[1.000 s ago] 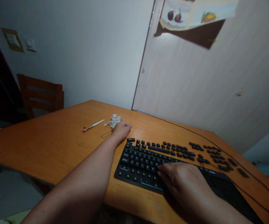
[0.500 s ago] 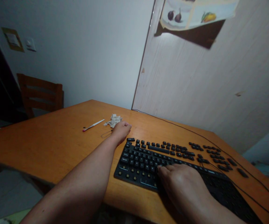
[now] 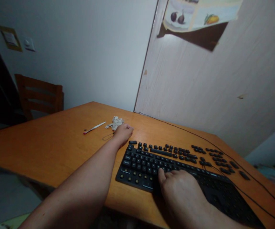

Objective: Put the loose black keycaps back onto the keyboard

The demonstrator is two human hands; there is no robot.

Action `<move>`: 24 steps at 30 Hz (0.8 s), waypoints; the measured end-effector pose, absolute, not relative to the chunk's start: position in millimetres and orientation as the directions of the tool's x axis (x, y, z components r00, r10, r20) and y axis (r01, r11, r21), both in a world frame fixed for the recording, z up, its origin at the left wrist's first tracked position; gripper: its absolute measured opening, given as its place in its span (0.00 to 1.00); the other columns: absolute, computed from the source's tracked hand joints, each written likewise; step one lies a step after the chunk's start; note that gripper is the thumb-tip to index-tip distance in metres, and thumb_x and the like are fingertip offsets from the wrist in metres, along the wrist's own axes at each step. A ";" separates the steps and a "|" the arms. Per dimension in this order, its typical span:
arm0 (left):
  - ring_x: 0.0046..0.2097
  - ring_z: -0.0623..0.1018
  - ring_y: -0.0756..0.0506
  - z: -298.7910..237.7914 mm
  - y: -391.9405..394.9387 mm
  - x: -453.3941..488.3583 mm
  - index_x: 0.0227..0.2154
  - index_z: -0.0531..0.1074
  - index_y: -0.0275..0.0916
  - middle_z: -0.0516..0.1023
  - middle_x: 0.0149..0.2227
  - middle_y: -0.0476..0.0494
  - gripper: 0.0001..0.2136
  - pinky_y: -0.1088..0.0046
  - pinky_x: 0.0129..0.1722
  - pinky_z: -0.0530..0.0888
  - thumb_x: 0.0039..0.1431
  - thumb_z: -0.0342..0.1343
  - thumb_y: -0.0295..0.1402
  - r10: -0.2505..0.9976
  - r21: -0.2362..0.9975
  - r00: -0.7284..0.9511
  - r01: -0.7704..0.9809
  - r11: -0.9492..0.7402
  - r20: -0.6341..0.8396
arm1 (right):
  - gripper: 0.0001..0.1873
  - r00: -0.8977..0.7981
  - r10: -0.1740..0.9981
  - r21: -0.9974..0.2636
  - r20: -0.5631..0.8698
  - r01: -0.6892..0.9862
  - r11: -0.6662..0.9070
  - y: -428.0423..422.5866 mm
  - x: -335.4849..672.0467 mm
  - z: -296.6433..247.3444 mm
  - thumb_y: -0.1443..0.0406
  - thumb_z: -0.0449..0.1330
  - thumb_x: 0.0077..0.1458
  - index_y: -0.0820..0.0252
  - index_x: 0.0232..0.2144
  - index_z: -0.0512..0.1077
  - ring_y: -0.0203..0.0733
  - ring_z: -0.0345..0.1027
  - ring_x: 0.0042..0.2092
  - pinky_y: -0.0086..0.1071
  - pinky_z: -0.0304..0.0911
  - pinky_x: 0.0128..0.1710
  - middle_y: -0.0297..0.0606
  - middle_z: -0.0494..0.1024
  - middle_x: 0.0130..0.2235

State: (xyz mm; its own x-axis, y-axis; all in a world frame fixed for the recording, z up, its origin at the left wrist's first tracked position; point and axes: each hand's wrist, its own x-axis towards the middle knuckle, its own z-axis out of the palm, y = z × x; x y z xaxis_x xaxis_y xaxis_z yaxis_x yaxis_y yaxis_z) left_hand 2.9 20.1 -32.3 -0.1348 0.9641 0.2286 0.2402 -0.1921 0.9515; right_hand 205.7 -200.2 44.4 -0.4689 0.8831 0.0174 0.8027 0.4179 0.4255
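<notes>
A black keyboard lies on the wooden table, with keycaps on its upper left rows and bare key posts along the lower left and the right side. My right hand is over its middle, thumb and bent fingers down at the keys; what is under the fingertips is hidden. My left hand rests on the table beyond the keyboard's upper left corner, its fingers curled in. Whatever it may hold cannot be seen. Close to it are a crumpled tissue and a thin wire loop.
Loose black keycaps lie in rows behind the keyboard, with a long space bar among them. A white-handled brush is at the left. A black cable runs along the back. A wooden chair stands beyond the table.
My right hand has shifted slightly left over the keyboard, its thumb now showing more plainly. My left hand keeps its place on the table. The whole view has moved a little.
</notes>
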 end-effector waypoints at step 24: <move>0.25 0.71 0.49 -33.5 22.4 0.3 0.23 0.70 0.38 0.74 0.23 0.46 0.10 0.75 0.25 0.61 0.51 0.54 0.39 0.962 0.923 -0.121 0.333 -0.194 0.246 | 0.19 -0.463 0.883 0.337 0.078 0.846 0.414 -201.2 222.0 36.5 0.77 0.54 0.52 0.63 0.45 0.76 0.42 0.75 0.29 0.32 0.62 0.28 0.40 0.81 0.30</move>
State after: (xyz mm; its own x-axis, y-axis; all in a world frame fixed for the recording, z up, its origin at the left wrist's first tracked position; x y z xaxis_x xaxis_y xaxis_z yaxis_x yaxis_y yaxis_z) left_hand 0.3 22.4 -33.5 -0.1209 0.9616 0.2463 0.3334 -0.1944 0.9225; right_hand 222.0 -201.2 36.5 -0.4632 0.8828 0.0777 0.8457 0.4141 0.3368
